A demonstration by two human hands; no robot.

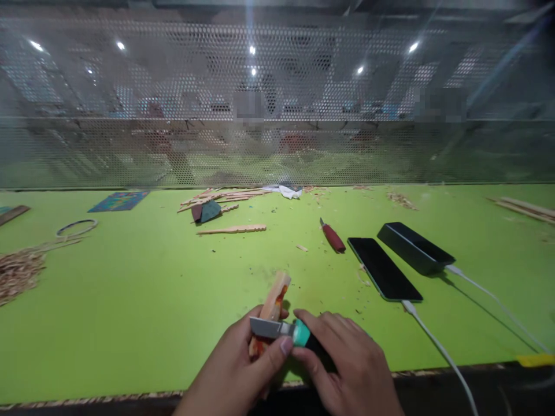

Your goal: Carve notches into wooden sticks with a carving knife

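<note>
Near the front edge of the green table, my left hand (243, 361) is closed around a piece of wood (273, 300) with orange-red patches, its upper end pointing away from me. A knife (266, 327) with a wide flat blade lies across the wood. Its black and teal handle is in my right hand (342, 352), whose fingers wrap round it. My left thumb presses near the base of the blade. The lower end of the wood is partly hidden by my left hand.
A red-handled knife (333, 238), a phone (384, 268) and a black power bank (416, 248) with white cables lie to the right. Further back are a carved stick (234, 229), sandpaper (209, 211) and thin sticks. Shavings (19, 274) lie left, before a perforated screen (277, 150).
</note>
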